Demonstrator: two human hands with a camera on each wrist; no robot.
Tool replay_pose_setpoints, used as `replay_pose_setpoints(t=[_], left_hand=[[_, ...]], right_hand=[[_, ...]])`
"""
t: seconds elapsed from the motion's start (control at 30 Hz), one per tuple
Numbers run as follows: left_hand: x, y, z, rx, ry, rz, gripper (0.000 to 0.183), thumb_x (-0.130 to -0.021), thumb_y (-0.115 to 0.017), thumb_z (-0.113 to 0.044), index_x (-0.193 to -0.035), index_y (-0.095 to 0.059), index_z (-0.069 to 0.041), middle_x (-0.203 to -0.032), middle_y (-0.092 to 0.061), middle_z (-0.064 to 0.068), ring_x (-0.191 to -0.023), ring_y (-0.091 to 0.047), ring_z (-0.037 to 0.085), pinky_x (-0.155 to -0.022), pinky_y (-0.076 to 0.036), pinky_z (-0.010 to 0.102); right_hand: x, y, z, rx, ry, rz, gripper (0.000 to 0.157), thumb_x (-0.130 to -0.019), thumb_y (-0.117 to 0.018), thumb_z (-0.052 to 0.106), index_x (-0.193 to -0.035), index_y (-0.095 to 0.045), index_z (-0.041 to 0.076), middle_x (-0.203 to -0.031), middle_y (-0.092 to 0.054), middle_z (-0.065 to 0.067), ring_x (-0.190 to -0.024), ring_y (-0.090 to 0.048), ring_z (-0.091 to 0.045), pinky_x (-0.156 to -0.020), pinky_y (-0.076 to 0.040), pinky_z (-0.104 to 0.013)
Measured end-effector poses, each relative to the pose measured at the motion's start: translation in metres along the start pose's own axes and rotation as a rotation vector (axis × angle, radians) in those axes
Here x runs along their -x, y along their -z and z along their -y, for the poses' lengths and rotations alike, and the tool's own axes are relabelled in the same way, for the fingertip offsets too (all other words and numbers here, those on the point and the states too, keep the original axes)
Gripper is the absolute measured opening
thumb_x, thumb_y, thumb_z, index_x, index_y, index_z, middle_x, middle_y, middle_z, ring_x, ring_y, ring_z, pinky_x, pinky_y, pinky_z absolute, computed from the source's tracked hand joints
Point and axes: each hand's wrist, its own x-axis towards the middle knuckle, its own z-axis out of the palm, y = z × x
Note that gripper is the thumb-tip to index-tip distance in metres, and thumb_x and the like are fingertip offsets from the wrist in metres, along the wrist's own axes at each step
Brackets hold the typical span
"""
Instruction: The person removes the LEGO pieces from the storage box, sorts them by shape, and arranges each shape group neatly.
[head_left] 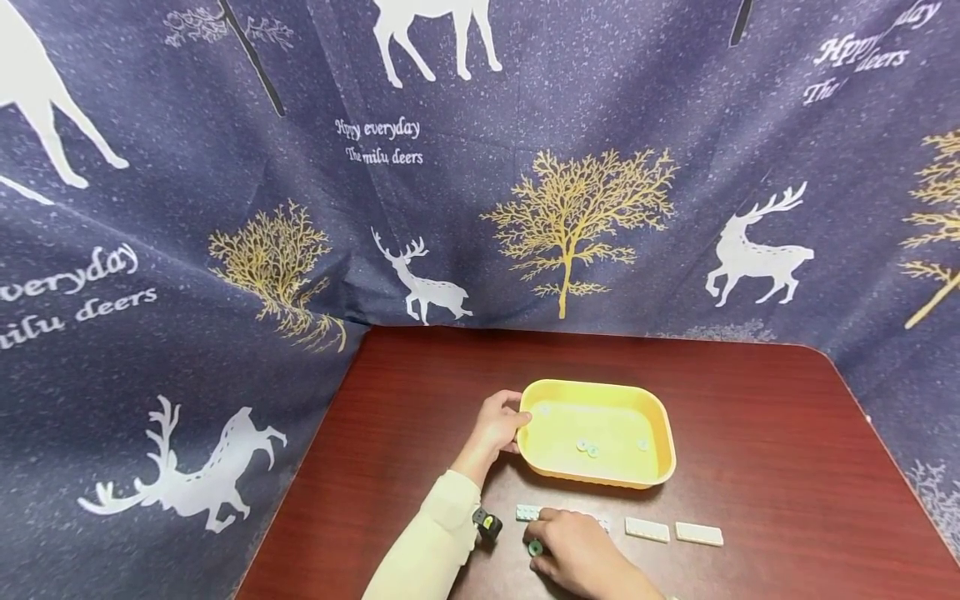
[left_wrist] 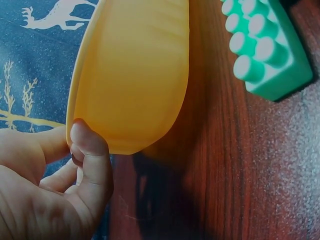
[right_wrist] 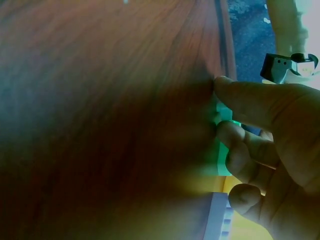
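Note:
My left hand [head_left: 497,425] grips the left rim of a yellow plastic basin [head_left: 596,482], thumb over the edge. In the left wrist view, thumb and fingers pinch the basin's rim. Several small pale round pieces [head_left: 592,452] lie on the basin's floor. In front of the basin, my right hand [head_left: 577,550] pinches a small green round piece with a dark centre [head_left: 535,547] between thumb and forefinger. Just beyond the right hand lies a green studded building brick [head_left: 527,512], partly hidden by it. In the right wrist view the fingers hide most of the round piece.
Two pale building bricks [head_left: 647,530] lie in a row to the right of my right hand; part of another brick [head_left: 603,524] shows behind the hand. The dark red table [head_left: 765,433] is bordered by a blue deer-print cloth [head_left: 465,200]. A black wrist camera [head_left: 487,525] sits on my left sleeve.

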Motion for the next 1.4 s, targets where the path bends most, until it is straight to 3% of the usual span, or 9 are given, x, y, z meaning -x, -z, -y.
replay_pose_setpoints(t=[0.27,0.7,0.9,1.13,1.4], left_hand=[[0.001,0.0,0.0,0.003,-0.004,-0.009,0.043,-0.091,-0.07,-0.004,-0.133,-0.06,-0.003,-0.093,-0.069,0.025,-0.051,-0.057,0.017,-0.035,-0.049,0.022],[0.001,0.001,0.0,0.013,-0.017,-0.003,0.043,-0.091,-0.07,-0.003,-0.133,-0.06,-0.002,-0.094,-0.069,0.027,-0.052,-0.058,0.017,-0.035,-0.049,0.021],[-0.001,0.0,0.003,0.007,-0.017,-0.003,0.041,-0.092,-0.07,-0.004,-0.131,-0.06,-0.002,-0.091,-0.068,0.025,-0.052,-0.059,0.017,-0.035,-0.049,0.021],[-0.001,0.001,0.001,-0.002,-0.014,-0.013,0.04,-0.091,-0.071,-0.004,-0.13,-0.062,-0.004,-0.088,-0.067,0.02,-0.051,-0.057,0.016,-0.035,-0.048,0.021],[0.001,0.0,0.001,0.016,-0.015,-0.004,0.041,-0.091,-0.07,-0.003,-0.13,-0.061,-0.002,-0.091,-0.068,0.025,-0.052,-0.058,0.018,-0.035,-0.049,0.021]], right_hand=[[0.002,0.004,0.001,-0.01,-0.011,0.002,0.023,-0.076,-0.087,0.032,-0.09,-0.071,0.026,-0.082,-0.059,0.017,-0.071,-0.059,-0.001,-0.056,-0.051,-0.023],[0.002,0.017,0.0,-0.033,-0.063,-0.085,0.023,-0.081,-0.083,0.035,-0.097,-0.071,0.024,-0.084,-0.062,0.014,-0.072,-0.059,-0.003,-0.059,-0.053,-0.027],[0.002,0.022,-0.007,-0.046,-0.1,-0.158,0.023,-0.081,-0.085,0.033,-0.096,-0.07,0.024,-0.081,-0.058,0.016,-0.069,-0.051,0.002,-0.059,-0.051,-0.025],[0.001,0.039,-0.018,-0.043,-0.155,-0.287,0.023,-0.08,-0.085,0.027,-0.097,-0.071,0.023,-0.08,-0.063,0.016,-0.069,-0.057,0.002,-0.058,-0.051,-0.023],[0.001,0.059,-0.036,-0.032,-0.227,-0.387,0.024,-0.078,-0.088,0.022,-0.095,-0.072,0.022,-0.079,-0.065,0.018,-0.069,-0.058,0.005,-0.058,-0.052,-0.022]])
